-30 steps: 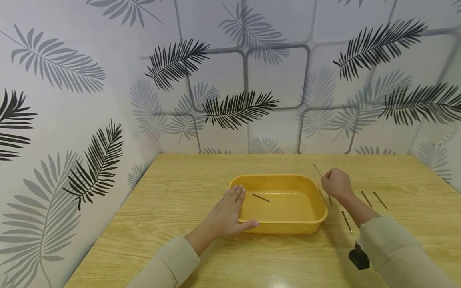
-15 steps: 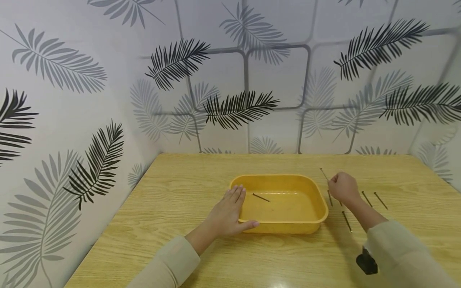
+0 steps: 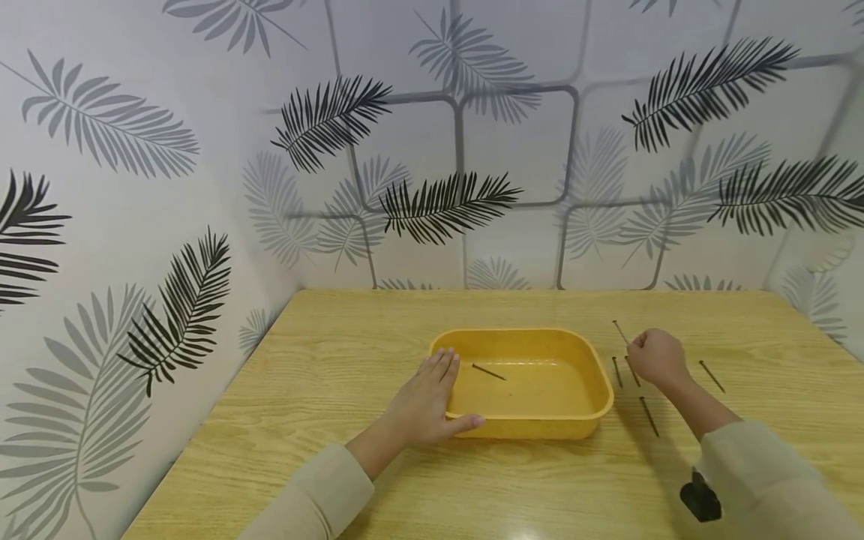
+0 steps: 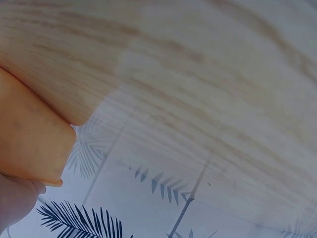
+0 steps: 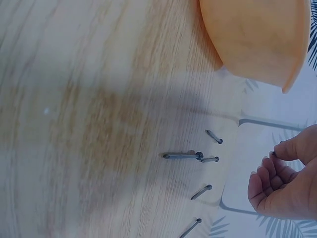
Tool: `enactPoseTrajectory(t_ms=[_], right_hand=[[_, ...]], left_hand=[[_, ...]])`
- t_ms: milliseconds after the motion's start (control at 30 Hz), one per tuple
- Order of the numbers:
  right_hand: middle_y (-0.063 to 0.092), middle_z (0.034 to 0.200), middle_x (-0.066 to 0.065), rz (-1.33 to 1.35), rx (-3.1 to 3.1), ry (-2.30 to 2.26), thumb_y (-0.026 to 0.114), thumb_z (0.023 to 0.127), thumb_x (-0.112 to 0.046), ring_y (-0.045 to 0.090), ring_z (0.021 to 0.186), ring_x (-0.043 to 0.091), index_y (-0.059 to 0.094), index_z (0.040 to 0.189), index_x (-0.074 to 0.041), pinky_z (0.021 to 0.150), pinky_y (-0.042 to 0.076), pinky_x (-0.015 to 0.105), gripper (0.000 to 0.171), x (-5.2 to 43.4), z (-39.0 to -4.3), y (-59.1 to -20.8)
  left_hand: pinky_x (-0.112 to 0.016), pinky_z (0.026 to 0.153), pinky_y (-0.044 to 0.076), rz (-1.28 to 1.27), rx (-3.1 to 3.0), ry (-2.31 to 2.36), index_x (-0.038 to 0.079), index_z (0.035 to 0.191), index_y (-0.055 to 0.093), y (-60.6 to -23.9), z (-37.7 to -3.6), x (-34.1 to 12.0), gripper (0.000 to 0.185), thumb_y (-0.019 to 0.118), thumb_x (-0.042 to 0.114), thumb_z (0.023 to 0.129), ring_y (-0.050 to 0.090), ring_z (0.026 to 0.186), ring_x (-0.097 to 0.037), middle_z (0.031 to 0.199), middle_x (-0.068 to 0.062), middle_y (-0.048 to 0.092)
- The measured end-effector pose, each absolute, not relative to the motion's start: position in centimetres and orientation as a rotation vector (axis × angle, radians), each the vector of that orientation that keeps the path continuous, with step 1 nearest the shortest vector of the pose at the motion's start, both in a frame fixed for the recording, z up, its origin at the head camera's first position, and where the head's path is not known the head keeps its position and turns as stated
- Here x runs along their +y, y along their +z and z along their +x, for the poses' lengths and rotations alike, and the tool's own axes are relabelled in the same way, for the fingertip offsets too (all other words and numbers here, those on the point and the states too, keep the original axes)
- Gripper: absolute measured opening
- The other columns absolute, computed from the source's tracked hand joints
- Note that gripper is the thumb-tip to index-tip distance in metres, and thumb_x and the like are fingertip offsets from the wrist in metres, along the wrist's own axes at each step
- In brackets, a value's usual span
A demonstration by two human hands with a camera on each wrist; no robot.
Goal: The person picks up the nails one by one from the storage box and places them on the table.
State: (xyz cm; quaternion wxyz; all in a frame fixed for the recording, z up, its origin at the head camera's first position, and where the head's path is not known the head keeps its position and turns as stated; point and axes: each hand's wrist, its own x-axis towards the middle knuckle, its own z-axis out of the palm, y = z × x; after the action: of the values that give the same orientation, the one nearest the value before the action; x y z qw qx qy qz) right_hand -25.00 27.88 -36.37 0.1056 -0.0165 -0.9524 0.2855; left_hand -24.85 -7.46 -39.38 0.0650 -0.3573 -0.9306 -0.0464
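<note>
Wallpaper with grey and black fern leaves (image 3: 108,127) covers the wall on the left and runs round behind the worktop (image 3: 324,375), a pale wood-grain surface. Left hand (image 3: 425,401) lies flat on it against the near left corner of the yellow tub (image 3: 533,427), fingers straight and together along the tub's left wall, thumb stretched along the front wall; it grips nothing. The left wrist view shows only a blurred edge of the tub, the wood grain and the wallpaper beyond.

Inside the tub one nail (image 3: 489,371) lies on the floor near the left side, slanting.

To the right of the tub, loose nails lie on the worktop: one just beside the tub's right rim (image 3: 616,371), one nearer the front (image 3: 649,416), and one farther right (image 3: 712,376), well apart from the others. The right wrist view shows several of these nails side by side close to the tub's corner.

Right hand (image 3: 658,358) hovers just right of the tub, above those nails, its fingers curled into a loose fist and pinching a held nail (image 3: 621,331) between thumb and forefinger; the nail sticks out up and to the left from the knuckles. In the right wrist view the curled fingers (image 5: 267,173) show at the lower right, the thumb meeting the forefinger.

Beige sleeves (image 3: 769,480) cover both forearms, and a dark wrist device (image 3: 700,501) sits under the right one
</note>
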Motion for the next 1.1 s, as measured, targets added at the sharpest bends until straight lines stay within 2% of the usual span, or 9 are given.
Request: enactPoseTrajectory(t_ms=[800,1100], right_hand=[[0.024,0.04,-0.01,-0.098,-2.833,0.801,0.037,0.086,-0.006,0.024,0.039,0.007,0.03,0.045,-0.018,0.043,0.026,0.023,0.043,29.6,-24.5,-37.0],[0.021,0.042,-0.01,-0.091,-2.857,0.795,0.038,0.089,-0.007,0.018,0.042,0.006,0.027,0.047,-0.019,0.044,0.022,0.022,0.045,30.3,-24.0,-37.4]], left_hand=[[-0.04,0.116,0.019,-1.081,-2.816,-0.142,-0.006,0.145,0.02,-39.4,-24.8,-7.5,0.115,-0.003,0.082,0.075,0.016,0.143,-0.032,0.152,-0.022,0.019],[-0.04,0.116,0.019,-1.073,-2.816,-0.124,-0.006,0.145,0.02,-39.4,-24.8,-7.5,0.113,-0.001,0.082,0.076,0.017,0.143,-0.032,0.153,-0.022,0.019]])
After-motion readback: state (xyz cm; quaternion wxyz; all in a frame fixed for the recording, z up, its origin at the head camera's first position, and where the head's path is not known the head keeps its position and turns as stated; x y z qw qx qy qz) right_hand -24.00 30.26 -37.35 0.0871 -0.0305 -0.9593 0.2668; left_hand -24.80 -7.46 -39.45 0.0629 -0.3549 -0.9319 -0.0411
